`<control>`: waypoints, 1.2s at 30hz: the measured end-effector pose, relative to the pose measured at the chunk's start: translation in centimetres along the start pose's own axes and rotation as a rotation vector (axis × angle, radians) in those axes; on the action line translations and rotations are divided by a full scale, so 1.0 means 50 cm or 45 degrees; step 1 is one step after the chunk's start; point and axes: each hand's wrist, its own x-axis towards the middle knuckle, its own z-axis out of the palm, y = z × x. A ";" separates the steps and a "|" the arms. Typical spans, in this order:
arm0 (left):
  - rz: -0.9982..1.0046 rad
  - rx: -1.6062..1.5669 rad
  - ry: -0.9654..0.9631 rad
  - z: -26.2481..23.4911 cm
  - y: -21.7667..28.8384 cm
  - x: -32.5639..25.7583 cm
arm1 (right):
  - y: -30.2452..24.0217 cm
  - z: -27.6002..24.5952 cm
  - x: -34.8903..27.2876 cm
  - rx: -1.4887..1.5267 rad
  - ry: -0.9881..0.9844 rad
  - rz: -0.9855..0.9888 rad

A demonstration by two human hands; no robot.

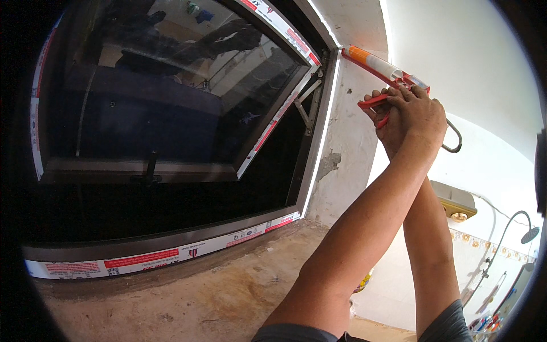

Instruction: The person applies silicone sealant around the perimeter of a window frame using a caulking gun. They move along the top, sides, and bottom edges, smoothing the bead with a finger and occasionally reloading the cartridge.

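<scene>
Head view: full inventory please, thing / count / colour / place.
caulking gun: 1, red frame with white-and-orange cartridge, upper right, nozzle tip at the top right corner of the window frame
window frame: 1, dark metal with white-and-red protective film, left and centre
window sash: 1, dark glass, swung open, upper left
sash handle: 1, black, bottom edge of the sash
sill: 1, bare brown cement, below the window
wall: 1, white, patchy plaster beside the frame
wall fixture: 1, beige, right
shower head: 1, grey, far right
left hand: 1, on the gun's grip
right hand: 1, mostly behind the left, on the gun
</scene>
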 end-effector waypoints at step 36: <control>-0.035 -0.094 -0.082 -0.034 0.034 -0.001 | 0.029 0.017 0.019 0.054 0.009 0.081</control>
